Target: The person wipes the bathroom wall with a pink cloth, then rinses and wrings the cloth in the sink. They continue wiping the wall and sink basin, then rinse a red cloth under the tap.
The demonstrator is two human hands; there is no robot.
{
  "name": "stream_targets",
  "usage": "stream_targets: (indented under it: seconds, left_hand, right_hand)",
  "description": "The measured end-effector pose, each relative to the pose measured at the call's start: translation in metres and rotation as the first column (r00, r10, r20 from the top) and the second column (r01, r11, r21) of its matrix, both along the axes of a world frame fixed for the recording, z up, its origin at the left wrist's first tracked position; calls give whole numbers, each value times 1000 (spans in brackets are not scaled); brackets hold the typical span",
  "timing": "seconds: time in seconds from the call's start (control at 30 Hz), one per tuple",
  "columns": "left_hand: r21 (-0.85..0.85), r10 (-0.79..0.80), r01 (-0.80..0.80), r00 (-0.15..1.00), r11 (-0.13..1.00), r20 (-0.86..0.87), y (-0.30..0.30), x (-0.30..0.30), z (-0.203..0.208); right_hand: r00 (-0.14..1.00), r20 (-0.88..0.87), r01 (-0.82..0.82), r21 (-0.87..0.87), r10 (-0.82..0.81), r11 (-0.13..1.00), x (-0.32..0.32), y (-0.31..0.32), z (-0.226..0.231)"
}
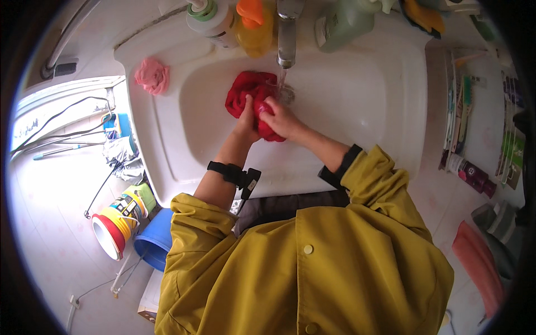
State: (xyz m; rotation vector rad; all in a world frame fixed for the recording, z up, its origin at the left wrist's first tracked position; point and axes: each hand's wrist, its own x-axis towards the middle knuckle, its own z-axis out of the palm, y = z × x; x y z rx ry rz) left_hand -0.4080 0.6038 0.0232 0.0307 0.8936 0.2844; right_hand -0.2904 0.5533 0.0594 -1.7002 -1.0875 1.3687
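Note:
A bunched red cloth [248, 86] is in the white sink [357, 111], below the tap [287, 39]. Water runs from the spout and falls beside the cloth, close to the drain [287, 94]. My left hand [247, 123] grips the cloth from its near left side, the thumb lying on top. From the right, my right hand [282, 120] is closed round another fold of it. Part of the cloth hangs down between the two hands. Most fingertips are hidden in the fabric.
Behind the basin stand a white pump bottle [212, 25], a yellow bottle with an orange top [255, 33] and a green bottle [346, 25]. A crumpled pink cloth [152, 76] lies on the left rim. Buckets, including a blue one [154, 240], are on the floor at left.

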Motion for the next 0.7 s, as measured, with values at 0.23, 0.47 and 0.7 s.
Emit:
stream_targets:
  seconds: [0.23, 0.47, 0.7]
  left_hand:
    - [226, 88, -127, 981, 966, 175, -1, -8, -17]
    - [326, 102, 47, 899, 944, -425, -9, -6, -25]
    - [293, 100, 12, 926, 956, -364, -7, -7, -27]
  right_hand:
    - [884, 451, -112, -56, 125, 992, 17, 0, 18]
    - [938, 124, 251, 401, -323, 881, 80, 29, 107]
    - [675, -690, 304, -61, -260, 951, 75, 81, 181]
